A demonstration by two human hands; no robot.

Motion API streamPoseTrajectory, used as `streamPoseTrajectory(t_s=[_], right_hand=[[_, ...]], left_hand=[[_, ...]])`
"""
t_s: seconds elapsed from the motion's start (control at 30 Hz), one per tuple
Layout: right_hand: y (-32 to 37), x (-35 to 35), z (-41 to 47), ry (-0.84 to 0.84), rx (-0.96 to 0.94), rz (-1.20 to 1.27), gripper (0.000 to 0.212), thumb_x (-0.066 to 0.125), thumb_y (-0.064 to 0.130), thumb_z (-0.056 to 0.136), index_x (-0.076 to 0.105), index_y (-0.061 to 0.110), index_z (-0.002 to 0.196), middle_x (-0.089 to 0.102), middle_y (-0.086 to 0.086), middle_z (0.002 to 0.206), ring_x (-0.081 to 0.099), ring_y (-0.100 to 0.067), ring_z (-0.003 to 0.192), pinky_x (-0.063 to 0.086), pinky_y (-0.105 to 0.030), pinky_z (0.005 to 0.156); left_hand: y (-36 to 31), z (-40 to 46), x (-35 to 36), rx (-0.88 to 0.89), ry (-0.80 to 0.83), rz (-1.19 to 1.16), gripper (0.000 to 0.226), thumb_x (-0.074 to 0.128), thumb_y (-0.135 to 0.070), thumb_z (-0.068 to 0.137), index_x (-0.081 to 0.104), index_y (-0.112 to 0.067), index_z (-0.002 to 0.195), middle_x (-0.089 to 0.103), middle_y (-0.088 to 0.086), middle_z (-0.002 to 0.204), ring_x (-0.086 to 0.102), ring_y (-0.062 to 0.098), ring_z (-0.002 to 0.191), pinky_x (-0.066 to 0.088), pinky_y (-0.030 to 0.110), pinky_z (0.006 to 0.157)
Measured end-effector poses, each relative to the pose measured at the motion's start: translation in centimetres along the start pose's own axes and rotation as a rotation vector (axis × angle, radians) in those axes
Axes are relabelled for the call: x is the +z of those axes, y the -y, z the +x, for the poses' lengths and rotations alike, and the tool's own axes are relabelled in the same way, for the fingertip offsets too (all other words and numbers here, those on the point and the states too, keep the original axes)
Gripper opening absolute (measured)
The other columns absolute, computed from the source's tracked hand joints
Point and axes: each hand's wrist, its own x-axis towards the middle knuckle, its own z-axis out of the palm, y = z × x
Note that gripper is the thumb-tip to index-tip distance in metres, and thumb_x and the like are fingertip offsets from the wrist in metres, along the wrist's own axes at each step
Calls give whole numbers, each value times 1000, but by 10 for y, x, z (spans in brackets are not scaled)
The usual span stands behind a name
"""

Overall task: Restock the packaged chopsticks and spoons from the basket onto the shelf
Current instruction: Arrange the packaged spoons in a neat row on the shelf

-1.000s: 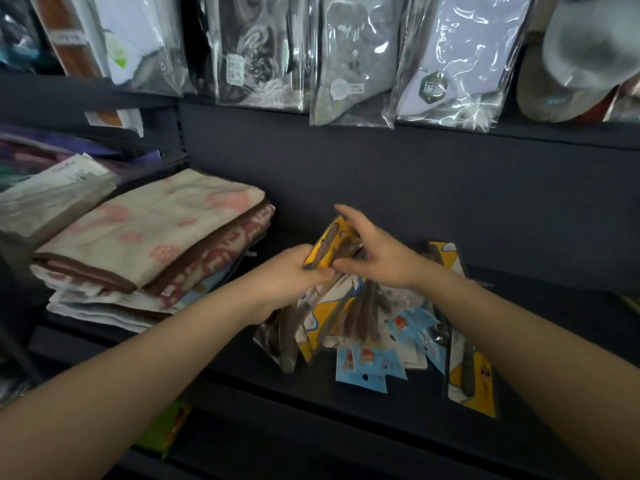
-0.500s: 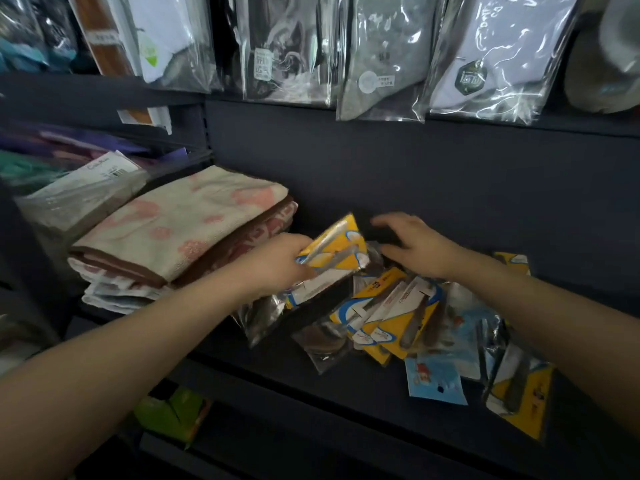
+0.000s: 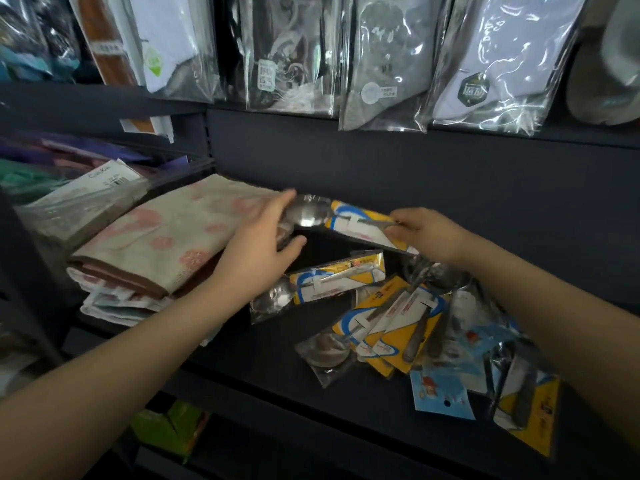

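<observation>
Yellow-and-white card backing shows through the clear wrap of the packaged spoon (image 3: pixel 349 220) held level at the middle of the frame, above the dark shelf (image 3: pixel 263 362). The left hand (image 3: pixel 263 247) has its fingers curved over the bowl end and its thumb underneath, gripping it; the right hand (image 3: pixel 426 233) pinches the handle end between thumb and fingertips. Just below, a second spoon pack (image 3: pixel 332 282) lies flat on the shelf, and to the lower right of it sits a loose heap of spoon packs (image 3: pixel 391 327) overlapping one another, mixed with blue-card packs (image 3: pixel 441 393) (their contents are too blurred to make out). At the left of the frame a stack of folded towels (image 3: pixel 166 244) with pink flowers rests on the same shelf, close beside the left hand. Across the top of the frame, bagged socks (image 3: pixel 384 64) hang in a row.
</observation>
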Motion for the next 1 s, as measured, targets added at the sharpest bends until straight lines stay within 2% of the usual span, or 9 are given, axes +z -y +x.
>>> streamPoseTrajectory(t_s=[0.07, 0.17, 0.3, 0.37, 0.47, 0.57, 0.67, 0.87, 1.0], right_hand=[[6, 3, 0, -46, 82, 257, 24, 45, 21, 97, 58, 1, 98, 51, -3, 79, 47, -17, 78, 35, -25, 61], [31, 17, -2, -37, 109, 607, 22, 41, 19, 98, 56, 4, 105, 53, -2, 78, 49, -12, 72, 39, -23, 63], [62, 45, 0, 140, -53, 501, 22, 41, 17, 99, 58, 5, 96, 55, 3, 79, 51, -9, 74, 43, -28, 73], [69, 51, 2, 236, -87, 525, 27, 39, 16, 99, 57, 13, 80, 56, 5, 77, 52, -7, 73, 43, -24, 77], [66, 50, 13, 309, -75, 480, 28, 39, 3, 95, 65, 4, 107, 64, -2, 110, 57, -11, 103, 38, -4, 84], [55, 66, 29, 414, -128, -81, 43, 52, 19, 90, 51, 15, 133, 53, -2, 137, 47, -18, 127, 37, -24, 100], [58, 84, 32, 424, -182, -414, 41, 56, 42, 84, 54, 26, 123, 56, -4, 122, 42, -25, 120, 31, -37, 92], [44, 47, 34, 30, 46, -505, 23, 49, 31, 91, 59, 18, 107, 62, -11, 117, 48, -33, 116, 33, -37, 88], [15, 1, 30, -272, 295, -475, 31, 47, 32, 94, 60, 13, 114, 61, -18, 120, 46, -39, 119, 36, -40, 97]], left_hand=[[-3, 4, 4, -139, -97, -327, 68, 63, -23, 85, 25, -21, 141, 44, -5, 129, 45, 8, 118, 37, 13, 93], [-13, 10, 15, -317, 12, -656, 51, 57, -22, 88, 38, -12, 135, 56, 3, 122, 54, 12, 111, 43, 31, 102], [-15, 8, 19, -355, 63, -772, 12, 52, -19, 92, 53, -20, 104, 66, 9, 104, 66, 20, 90, 56, 38, 80], [-5, 7, 11, -340, 24, -678, 13, 56, -19, 89, 56, -18, 102, 68, 10, 102, 66, 25, 93, 54, 46, 84], [10, 2, -10, -320, 121, -551, 12, 60, -14, 85, 62, -12, 97, 70, 8, 90, 65, 22, 83, 53, 32, 76], [17, -2, -27, -238, 267, -297, 21, 63, -24, 78, 63, -7, 90, 69, 19, 81, 58, 20, 69, 48, 40, 65], [17, -6, -33, -156, 312, -76, 23, 61, -23, 84, 62, -6, 99, 66, 25, 80, 49, 20, 59, 38, 37, 57], [12, -10, -25, -117, 217, 97, 27, 51, -21, 90, 54, -11, 115, 60, 1, 72, 54, 23, 70, 30, 32, 55], [12, 0, 1, -104, 168, 259, 36, 49, -22, 91, 44, -9, 124, 64, 12, 106, 58, 34, 99, 39, 34, 75]])
